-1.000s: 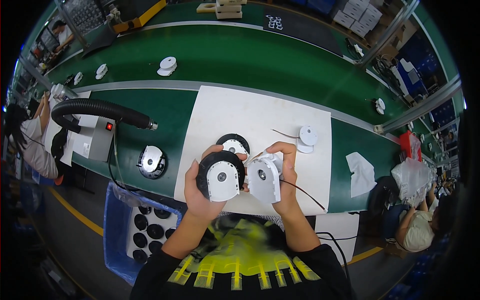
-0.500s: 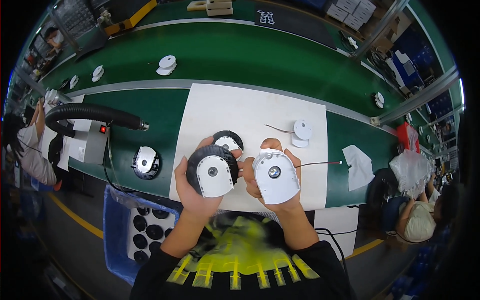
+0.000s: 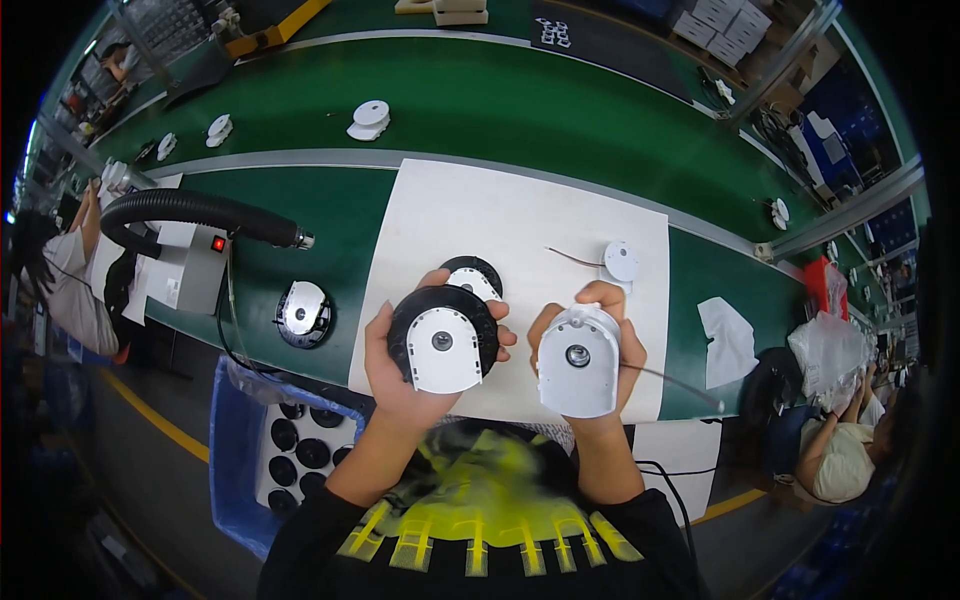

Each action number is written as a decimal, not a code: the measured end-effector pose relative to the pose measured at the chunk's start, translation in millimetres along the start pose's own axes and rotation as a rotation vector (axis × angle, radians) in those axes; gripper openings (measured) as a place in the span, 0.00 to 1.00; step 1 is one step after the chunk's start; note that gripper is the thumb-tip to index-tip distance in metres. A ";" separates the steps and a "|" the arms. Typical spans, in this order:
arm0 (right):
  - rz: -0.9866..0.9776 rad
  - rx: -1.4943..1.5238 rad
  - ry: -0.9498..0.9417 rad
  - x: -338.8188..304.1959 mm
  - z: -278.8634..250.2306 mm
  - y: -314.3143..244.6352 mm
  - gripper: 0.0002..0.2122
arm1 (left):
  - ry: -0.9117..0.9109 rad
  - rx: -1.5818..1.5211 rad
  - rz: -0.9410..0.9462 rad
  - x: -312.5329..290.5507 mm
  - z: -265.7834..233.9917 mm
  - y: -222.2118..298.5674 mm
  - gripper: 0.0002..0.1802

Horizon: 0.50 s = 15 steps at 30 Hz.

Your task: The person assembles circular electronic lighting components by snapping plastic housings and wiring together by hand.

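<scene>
My left hand (image 3: pixel 405 375) is closed around a black round housing (image 3: pixel 487 345) with a white U-shaped plate (image 3: pixel 440 365) on its face and a small dark round centre. In my right hand (image 3: pixel 625 350) is a white rounded housing (image 3: pixel 580 385) with a shiny round centre. A thin wire (image 3: pixel 665 378) trails from it to the right, its end blurred. The two held parts are apart, side by side above a white sheet (image 3: pixel 520 210). Just behind the left one lies another black round part with a white plate (image 3: pixel 472 280), partly hidden. A white round part (image 3: pixel 621 262) with a wire rests farther back.
At left a black flexible hose with a metal nozzle (image 3: pixel 303 239) curves from a grey box (image 3: pixel 195 270). A black-and-white part (image 3: pixel 304 313) sits on the bench, above a blue bin (image 3: pixel 225 480) of black discs. A white cloth (image 3: pixel 728 340) lies right. White parts (image 3: pixel 370 118) stand along the green belt (image 3: pixel 480 90).
My hands have drawn apart, the right one moving right with the white housing. Its wire now slants downward. White parts on the belt appear slightly farther right. The view has shifted a little.
</scene>
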State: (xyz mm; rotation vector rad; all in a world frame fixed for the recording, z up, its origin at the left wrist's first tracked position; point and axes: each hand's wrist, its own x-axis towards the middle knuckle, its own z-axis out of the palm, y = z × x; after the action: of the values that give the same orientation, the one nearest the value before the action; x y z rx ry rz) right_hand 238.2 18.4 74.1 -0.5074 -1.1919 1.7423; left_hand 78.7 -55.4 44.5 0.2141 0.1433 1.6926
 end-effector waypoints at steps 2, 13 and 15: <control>0.011 0.061 0.016 -1.7 3.6 1.6 0.21 | -0.012 0.095 0.023 0.2 0.3 -1.1 0.34; -0.330 -1.039 -0.208 -3.6 29.8 7.2 0.22 | -0.043 0.741 0.340 -10.5 11.1 -19.0 0.35; -0.417 -1.093 -0.207 -1.9 32.2 10.8 0.21 | -0.073 0.788 0.359 -11.3 9.8 -20.1 0.35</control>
State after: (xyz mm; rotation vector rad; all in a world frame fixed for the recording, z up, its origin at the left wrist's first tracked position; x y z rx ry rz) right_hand 210.1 -0.2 78.6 -0.6328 -2.1894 0.6838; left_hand 101.7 -64.2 49.0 0.9305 0.7551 1.9055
